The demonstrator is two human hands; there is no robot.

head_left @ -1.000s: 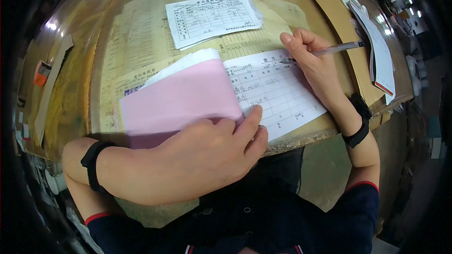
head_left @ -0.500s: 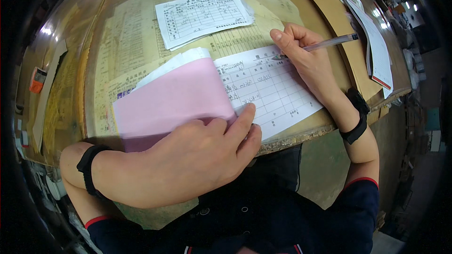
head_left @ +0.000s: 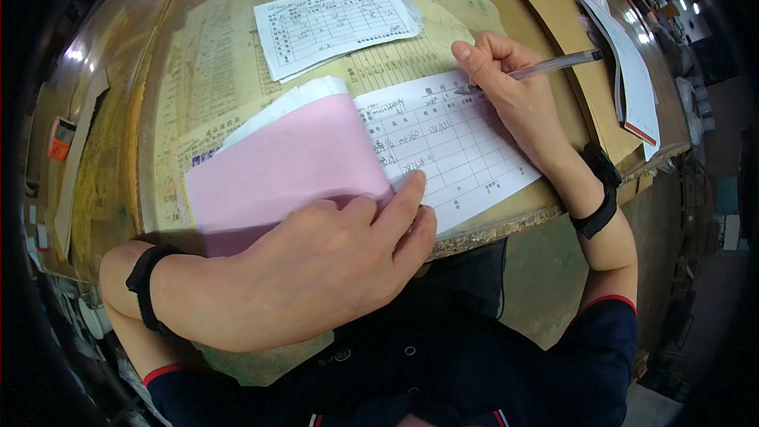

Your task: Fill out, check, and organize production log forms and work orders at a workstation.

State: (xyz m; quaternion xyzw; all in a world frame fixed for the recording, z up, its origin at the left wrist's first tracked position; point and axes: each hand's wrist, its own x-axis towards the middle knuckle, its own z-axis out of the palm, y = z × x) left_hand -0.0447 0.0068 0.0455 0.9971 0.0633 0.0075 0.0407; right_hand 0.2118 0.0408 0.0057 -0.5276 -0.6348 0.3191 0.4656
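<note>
Paperwork is lying before us at the near edge of the wooden table (head_left: 506, 221): a white ruled form (head_left: 462, 146) with a pink sheet (head_left: 292, 162) folded back over its left part. We are pressing our left hand (head_left: 332, 257) flat on the pink sheet, fingers spread and loose, index fingertip touching the form. Our right hand (head_left: 506, 83) is closing around a clear pen (head_left: 545, 69), its tip resting on the form's upper rows. Another white printed sheet (head_left: 336, 22) is lying farther back on yellowed papers (head_left: 205, 71).
</note>
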